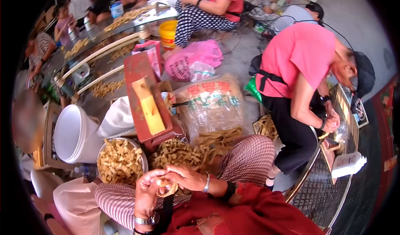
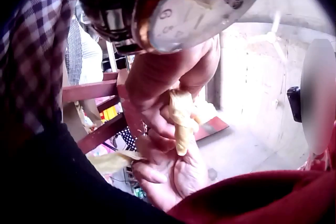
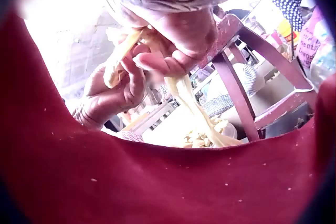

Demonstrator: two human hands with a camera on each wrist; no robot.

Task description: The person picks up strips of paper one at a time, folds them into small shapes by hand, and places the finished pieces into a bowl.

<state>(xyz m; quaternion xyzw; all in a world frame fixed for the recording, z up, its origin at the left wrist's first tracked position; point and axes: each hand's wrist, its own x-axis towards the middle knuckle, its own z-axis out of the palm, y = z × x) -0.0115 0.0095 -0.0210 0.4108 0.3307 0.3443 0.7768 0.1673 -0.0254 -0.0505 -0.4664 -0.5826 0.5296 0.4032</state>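
Observation:
Both hands meet over the lap around a soft pale yellow strip [image 1: 171, 189] that looks like bean curd skin. My left hand [image 1: 146, 192], with a watch at its wrist, pinches the strip between thumb and fingers. Curled over the other side, my right hand [image 1: 187, 180] grips it too, below a silver bracelet. In the left wrist view a thick folded part of the strip [image 2: 181, 121] sticks out between the fingers. A long tail of the strip [image 3: 189, 100] hangs beneath the right hand in the right wrist view.
Just ahead, a round bowl [image 1: 145, 162] holds many knotted yellow pieces, beside a loose pile [image 1: 177, 151] and long strips [image 1: 221, 135]. A red wooden bench [image 1: 133, 70] bears a yellow slab [image 1: 149, 110]. A white bucket [image 1: 71, 130] stands left; a bent person [image 1: 302, 55] works at right.

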